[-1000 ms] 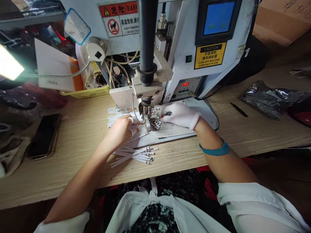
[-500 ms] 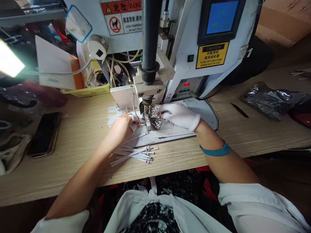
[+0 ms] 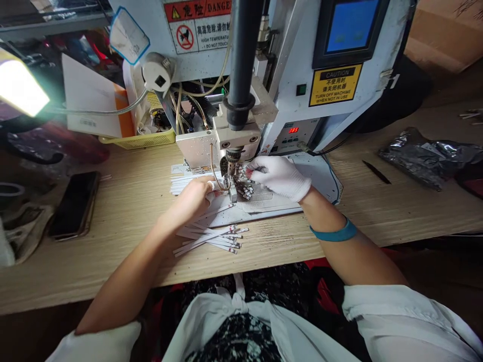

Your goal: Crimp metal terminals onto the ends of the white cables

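Observation:
White strips [image 3: 183, 184] lie in a row on the machine's base plate, beside and partly under my left hand [image 3: 199, 193]. That hand has covers on some fingertips and is closed just left of the machine head [image 3: 233, 166]; what it pinches is too small to name. My right hand [image 3: 277, 176], in a white glove, is closed right of the head, its fingertips over a heap of small connector-like pieces [image 3: 245, 188]. Whatever lies between those fingertips is hidden. Nearer me, more white strips [image 3: 207, 239] with small dark and red ends lie crossed on the table.
A phone [image 3: 74, 205] lies on the wooden table [image 3: 132, 241] at left. Behind it stand a bright lamp [image 3: 22, 88] and a yellow basket [image 3: 143, 141]. To the right are a thin dark tool [image 3: 376, 172] and a silvery plastic bag [image 3: 415, 156].
The whole view has shifted slightly, with the machine now further right in the picture. Both hands stay at the machine head, and the right fingers have moved slightly.

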The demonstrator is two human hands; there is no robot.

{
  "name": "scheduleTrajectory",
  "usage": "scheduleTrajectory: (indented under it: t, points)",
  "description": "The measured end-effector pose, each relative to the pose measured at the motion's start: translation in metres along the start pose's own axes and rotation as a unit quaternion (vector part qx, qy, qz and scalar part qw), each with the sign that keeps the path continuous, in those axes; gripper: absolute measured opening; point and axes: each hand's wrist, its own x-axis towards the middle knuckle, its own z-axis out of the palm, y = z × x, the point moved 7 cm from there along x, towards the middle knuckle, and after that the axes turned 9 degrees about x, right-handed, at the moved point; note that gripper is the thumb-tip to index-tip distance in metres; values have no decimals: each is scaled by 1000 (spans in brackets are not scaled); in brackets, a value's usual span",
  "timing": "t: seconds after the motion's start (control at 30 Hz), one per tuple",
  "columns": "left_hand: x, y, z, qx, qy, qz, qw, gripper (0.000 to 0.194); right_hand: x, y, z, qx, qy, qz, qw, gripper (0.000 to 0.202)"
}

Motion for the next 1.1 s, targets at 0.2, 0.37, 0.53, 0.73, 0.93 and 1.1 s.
scheduleTrajectory:
  t: [0.2, 0.37, 0.53, 0.73, 0.93, 1.1]
  points:
    - [-2, -4, -15, -52, 7, 1, 999, 20, -5, 2, 22, 311, -85, 82, 943, 14]
    - [-4, -8, -24, -111, -45, -71, 990, 25, -10, 1, 41, 416, -102, 116, 896, 20]
    - [0, -3, -18, -257, -70, -89, 960, 29, -6, 1, 51, 407, -121, 126, 897, 21]
    - [5, -3, -8, -321, -28, -96, 942, 30, -3, 3, 53, 389, -131, 130, 902, 22]
    - [7, 0, -7, -353, -17, -95, 931, 27, -4, 0, 51, 380, -117, 114, 911, 18]
    - [6, -2, -2, -372, -22, -107, 922, 29, -4, 0, 51, 371, -118, 116, 914, 17]
